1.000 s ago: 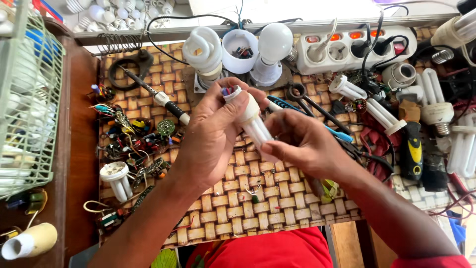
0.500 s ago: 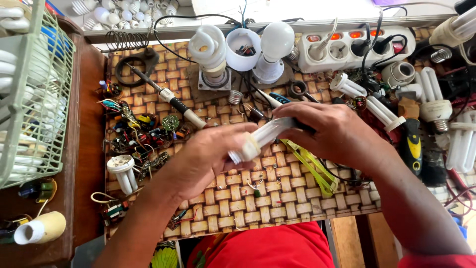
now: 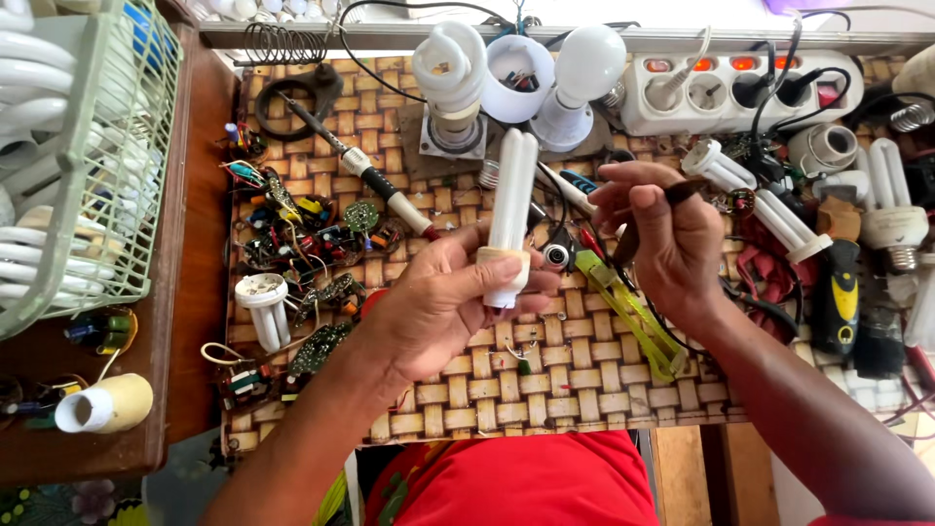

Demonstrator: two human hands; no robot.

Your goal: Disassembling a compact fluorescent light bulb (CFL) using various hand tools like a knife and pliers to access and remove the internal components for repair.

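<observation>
My left hand (image 3: 429,307) is curled tight around the base of a white tube lamp (image 3: 509,209), held upright above the woven mat (image 3: 584,375). My right hand (image 3: 657,239) pinches a thin dark tool (image 3: 682,192) beside it. If I squeeze too hard, the glass tubes could snap and cut me.

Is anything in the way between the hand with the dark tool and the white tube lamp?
Nothing visible. The left hand holds the tube lamp upright, and the right hand with its dark tool sits beside it across open air.
</observation>
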